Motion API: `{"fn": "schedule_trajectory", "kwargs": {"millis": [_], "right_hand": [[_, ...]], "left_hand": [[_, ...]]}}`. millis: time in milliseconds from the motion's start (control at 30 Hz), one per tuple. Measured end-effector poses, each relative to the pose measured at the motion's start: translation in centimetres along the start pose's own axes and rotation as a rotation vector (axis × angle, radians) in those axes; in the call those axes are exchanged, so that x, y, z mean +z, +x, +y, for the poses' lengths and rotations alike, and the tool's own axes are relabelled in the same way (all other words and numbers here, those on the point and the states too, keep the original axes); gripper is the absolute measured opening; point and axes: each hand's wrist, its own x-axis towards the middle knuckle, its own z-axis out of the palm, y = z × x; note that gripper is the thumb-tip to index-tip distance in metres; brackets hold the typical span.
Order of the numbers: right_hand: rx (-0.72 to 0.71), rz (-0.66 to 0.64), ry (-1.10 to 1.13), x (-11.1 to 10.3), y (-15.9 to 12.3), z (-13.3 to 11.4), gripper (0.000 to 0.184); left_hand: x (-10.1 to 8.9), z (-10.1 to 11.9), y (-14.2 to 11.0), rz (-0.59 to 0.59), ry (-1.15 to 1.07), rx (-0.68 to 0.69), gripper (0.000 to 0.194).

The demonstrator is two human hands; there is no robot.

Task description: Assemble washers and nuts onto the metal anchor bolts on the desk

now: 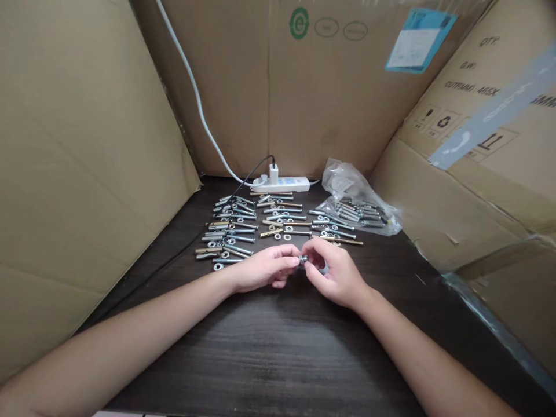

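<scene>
Above the dark table, my left hand (271, 267) and my right hand (336, 272) meet fingertip to fingertip. Between them is a small silver hex nut (303, 259), pinched from both sides by thumbs and fingers. Whether a bolt runs through the nut is hidden by the fingers. A greyish bit of something (324, 268) shows inside the curl of my right hand, too small to name. Just beyond the hands, groups of bolts (297, 233), metal sleeves (271, 233), nuts (218, 266) and washers (287, 237) lie in rough columns.
At the back stands a white power strip (286, 185) with a plugged-in charger (273, 174) and cables. A clear plastic bag (347, 179) holding more bolts lies at back right. Cardboard walls (269, 87) enclose the table (269, 359) on three sides.
</scene>
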Motion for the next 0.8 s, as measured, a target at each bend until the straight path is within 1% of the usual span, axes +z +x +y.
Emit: {"fn": "schedule_trajectory", "kwargs": {"millis": [100,200,233,300,400,467,567,667,800], "right_hand": [[0.004,-0.013,-0.002,0.01,0.02,-0.09,0.009],[0.021,-0.037,0.000,0.00,0.13,-0.11,0.001],[0.030,-0.048,-0.004,0.01,0.17,-0.08,0.003],[0.047,-0.067,-0.021,0.03,0.23,0.00,0.013],[0.053,-0.061,-0.050,0.03,0.28,0.10,0.025],[0.052,-0.036,-0.049,-0.03,0.26,0.07,0.021],[0.035,-0.014,-0.030,-0.16,0.21,-0.03,0.004],[0.004,-0.042,-0.021,-0.22,0.17,-0.08,0.006],[-0.001,-0.068,-0.012,-0.16,0.19,-0.04,0.003]], "left_hand": [[0.08,0.12,-0.03,0.003,0.014,-0.004,0.024],[0.11,0.12,-0.03,0.001,0.020,-0.002,0.026],[0.10,0.11,-0.02,-0.001,0.021,-0.001,0.026],[0.09,0.08,-0.02,-0.005,0.022,0.000,0.027],[0.06,0.06,-0.02,-0.008,0.017,0.001,0.025],[0.05,0.06,-0.03,-0.008,0.010,0.000,0.025],[0.08,0.09,-0.04,-0.003,0.003,-0.005,0.026],[0.13,0.15,-0.06,0.005,0.011,-0.010,0.027],[0.10,0.16,-0.06,-0.001,0.022,-0.008,0.026]]}}
